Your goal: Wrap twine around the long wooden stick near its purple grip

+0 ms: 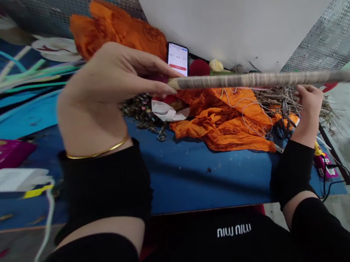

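A long pale brown stick point(251, 80), wrapped in bands along its length, is held up nearly level above the blue table. My left hand point(107, 77) pinches its left end between thumb and fingers. Under the right part of the stick, my right hand point(309, 97) has its fingers curled together close to it; what they hold, perhaps a thin white thread, is too small to make out. Below the stick lies a crumpled orange cloth point(226, 129) with a loose loop of white thread on it.
Scissors point(285, 121) and dry twigs point(273, 99) lie near my right hand. A lit phone point(178, 58) leans behind the stick, beside another orange cloth point(124, 29). Coloured strips point(13, 85) and a magenta box point(2, 156) are at the left. The blue table's point(201, 187) front edge is near my body.
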Demonstrator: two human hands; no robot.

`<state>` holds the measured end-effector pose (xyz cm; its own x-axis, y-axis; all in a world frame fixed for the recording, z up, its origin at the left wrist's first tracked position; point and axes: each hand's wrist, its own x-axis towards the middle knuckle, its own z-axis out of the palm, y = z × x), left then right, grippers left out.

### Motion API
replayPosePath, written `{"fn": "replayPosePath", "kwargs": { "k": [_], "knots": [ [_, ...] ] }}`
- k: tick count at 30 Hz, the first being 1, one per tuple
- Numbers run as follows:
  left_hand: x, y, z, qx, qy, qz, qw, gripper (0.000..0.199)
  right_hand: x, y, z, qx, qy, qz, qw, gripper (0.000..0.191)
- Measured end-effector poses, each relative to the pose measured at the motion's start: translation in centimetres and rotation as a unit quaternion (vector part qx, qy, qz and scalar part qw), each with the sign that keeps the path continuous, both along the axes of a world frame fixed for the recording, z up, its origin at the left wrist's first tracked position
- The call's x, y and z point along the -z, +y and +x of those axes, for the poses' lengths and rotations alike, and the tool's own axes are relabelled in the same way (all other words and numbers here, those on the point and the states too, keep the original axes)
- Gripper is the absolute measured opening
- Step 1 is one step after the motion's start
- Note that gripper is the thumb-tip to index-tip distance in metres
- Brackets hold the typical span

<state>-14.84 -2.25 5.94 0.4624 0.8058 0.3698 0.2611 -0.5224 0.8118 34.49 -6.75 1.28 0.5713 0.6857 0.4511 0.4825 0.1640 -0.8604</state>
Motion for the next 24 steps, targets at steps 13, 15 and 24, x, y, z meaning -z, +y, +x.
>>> {"fn": "replayPosePath", "kwargs": {
  "k": [13, 15, 24],
  "knots": [
    [2.7, -2.0, 10.2, 0.066, -0.240, -0.225, 0.942, 0.021, -0.4, -1.4, -18.6, -0.404, -0.164, -0.032, 0.899, 0.039],
    [3.1, -1.7, 10.1, 0.050, -0.238, -0.210, 0.947, 0.019, -1.1, -2.4, -18.9, -0.383, -0.189, -0.036, 0.903, 0.038],
    [4.4, -1.4, 11.4, 0.057, -0.225, -0.185, 0.955, 0.020, -0.3, -2.4, -21.0, -0.361, -0.085, 0.183, 0.910, 0.050]
  ]
}}
